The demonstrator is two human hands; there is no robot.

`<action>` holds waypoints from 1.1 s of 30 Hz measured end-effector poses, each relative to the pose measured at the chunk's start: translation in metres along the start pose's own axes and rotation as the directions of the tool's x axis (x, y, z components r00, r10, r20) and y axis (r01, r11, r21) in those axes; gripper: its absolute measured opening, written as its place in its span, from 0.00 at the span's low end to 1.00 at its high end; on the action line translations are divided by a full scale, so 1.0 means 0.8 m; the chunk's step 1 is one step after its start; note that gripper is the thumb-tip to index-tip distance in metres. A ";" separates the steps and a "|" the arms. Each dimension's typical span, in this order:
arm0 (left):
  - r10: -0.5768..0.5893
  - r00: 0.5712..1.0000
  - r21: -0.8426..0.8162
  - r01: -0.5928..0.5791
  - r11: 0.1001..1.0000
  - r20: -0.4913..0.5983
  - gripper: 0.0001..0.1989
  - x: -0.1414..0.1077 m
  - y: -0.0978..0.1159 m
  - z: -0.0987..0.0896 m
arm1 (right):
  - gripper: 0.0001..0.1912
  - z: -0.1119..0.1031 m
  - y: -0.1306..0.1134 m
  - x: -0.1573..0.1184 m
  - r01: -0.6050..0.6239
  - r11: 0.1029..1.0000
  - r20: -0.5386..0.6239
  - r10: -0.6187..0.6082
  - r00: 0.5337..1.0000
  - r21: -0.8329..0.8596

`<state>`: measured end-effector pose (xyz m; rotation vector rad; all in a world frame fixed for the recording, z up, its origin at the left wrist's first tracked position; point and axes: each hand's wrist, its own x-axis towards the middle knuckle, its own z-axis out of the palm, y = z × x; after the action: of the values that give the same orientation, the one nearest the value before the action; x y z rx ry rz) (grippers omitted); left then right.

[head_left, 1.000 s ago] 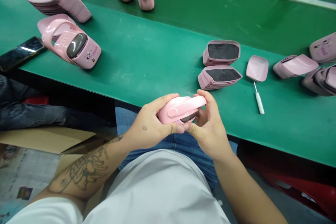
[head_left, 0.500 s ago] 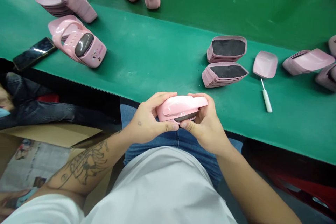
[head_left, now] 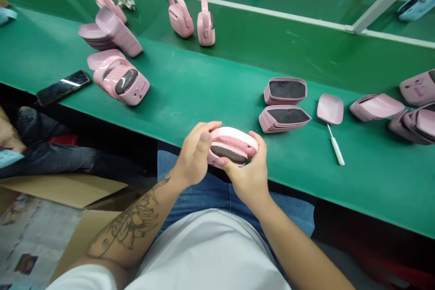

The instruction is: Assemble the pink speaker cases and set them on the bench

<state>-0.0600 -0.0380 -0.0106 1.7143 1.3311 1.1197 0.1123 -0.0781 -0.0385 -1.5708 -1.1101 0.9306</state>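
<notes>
Between my two hands, just past the near table edge, is a pink plastic case with a handle (head_left: 234, 138) and a dark oval window on its front. My left hand (head_left: 195, 154) grips its left end, the thumb raised along that side. Around the right end is my right hand (head_left: 249, 170), with its thumb pressed near the lower rim of the window and fingers behind. The handle lies along the top of the case. What is inside the case cannot be seen.
On the green table (head_left: 190, 90) stand nested pink trays with dark inserts (head_left: 285, 90), a loose pink tray (head_left: 330, 108), a white-handled screwdriver (head_left: 336, 150), a phone (head_left: 64, 87) and another pink case (head_left: 124, 79). At lower left are a cardboard box (head_left: 68, 188) and another person's hand (head_left: 10, 133).
The pink case has turned so its window and handle face me more. My left thumb has lifted from its lower edge. The view has tilted up, showing more of the far side.
</notes>
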 end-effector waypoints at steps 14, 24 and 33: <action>-0.137 0.914 -0.255 0.038 0.966 -0.382 0.38 0.005 -0.025 0.049 | 0.42 0.047 0.006 0.026 0.233 0.958 -0.189 -0.200 0.961 0.169; -0.129 0.894 -0.268 0.011 0.963 -0.428 0.39 0.027 -0.022 0.078 | 0.39 0.030 0.016 0.054 0.286 0.929 -0.211 -0.239 0.948 0.233; -0.242 0.918 -0.418 0.095 0.903 -0.315 0.37 0.028 -0.023 0.069 | 0.36 0.028 0.020 0.034 0.378 0.924 -0.216 -0.359 0.908 0.053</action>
<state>-0.0140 -0.0126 -0.0439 1.1077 1.3236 1.5302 0.1032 -0.0477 -0.0611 -1.2850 -1.1487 0.5464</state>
